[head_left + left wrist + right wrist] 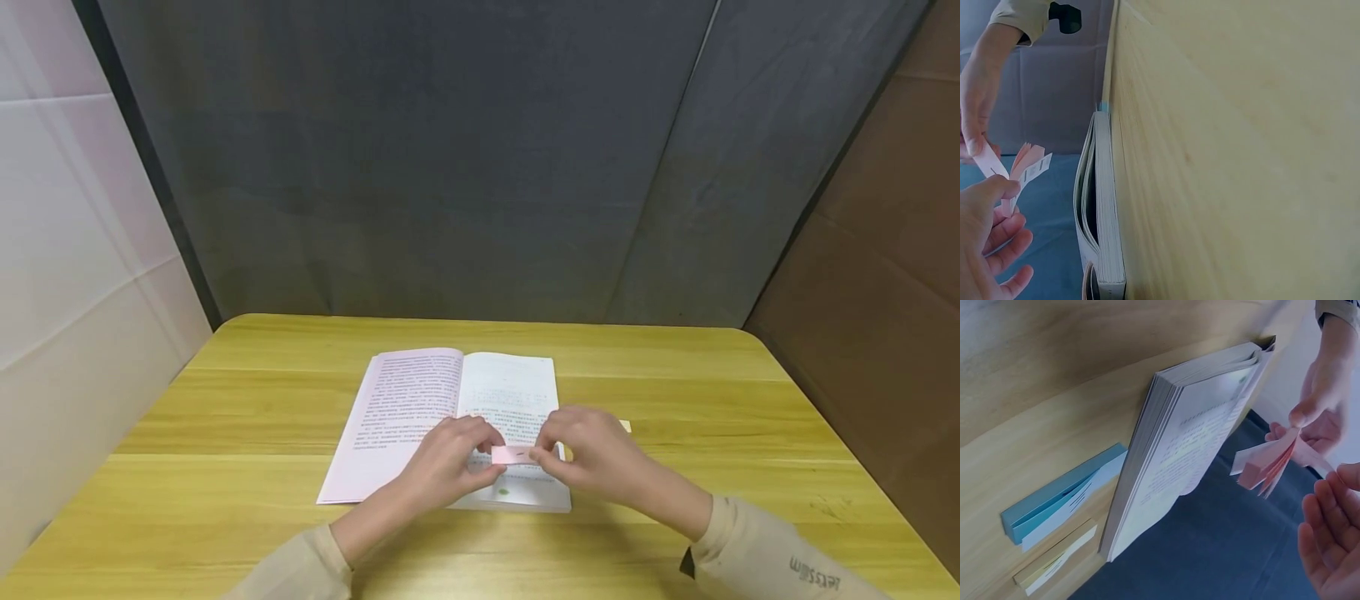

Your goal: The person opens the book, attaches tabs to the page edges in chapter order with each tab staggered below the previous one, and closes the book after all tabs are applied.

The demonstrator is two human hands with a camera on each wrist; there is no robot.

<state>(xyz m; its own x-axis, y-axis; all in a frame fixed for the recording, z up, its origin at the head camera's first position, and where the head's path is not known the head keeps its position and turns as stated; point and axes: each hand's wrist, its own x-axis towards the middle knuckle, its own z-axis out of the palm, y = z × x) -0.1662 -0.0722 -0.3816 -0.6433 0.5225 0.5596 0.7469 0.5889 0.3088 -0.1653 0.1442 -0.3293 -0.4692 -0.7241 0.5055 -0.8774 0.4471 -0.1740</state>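
Above the right page of an open book [416, 392], both hands hold a small pad of pink sticky notes [1265, 464]. The left hand [447, 457] pinches the pad at one end between thumb and fingers. In the left wrist view, its leaves [1027, 161] fan apart, with a white printed strip on the outer side. A single pink sheet [512, 455] stretches between the two hands, bearing a small dark mark. Its other end is pinched by the thumb and fingertips of the right hand [592, 450].
Beside the book on the wooden table [225, 433], the right wrist view shows a blue sticky-note pad [1066, 494] and a smaller yellow one [1057, 557]. In the head view the right hand mostly covers them. A dark partition [450, 167] rises behind the table.
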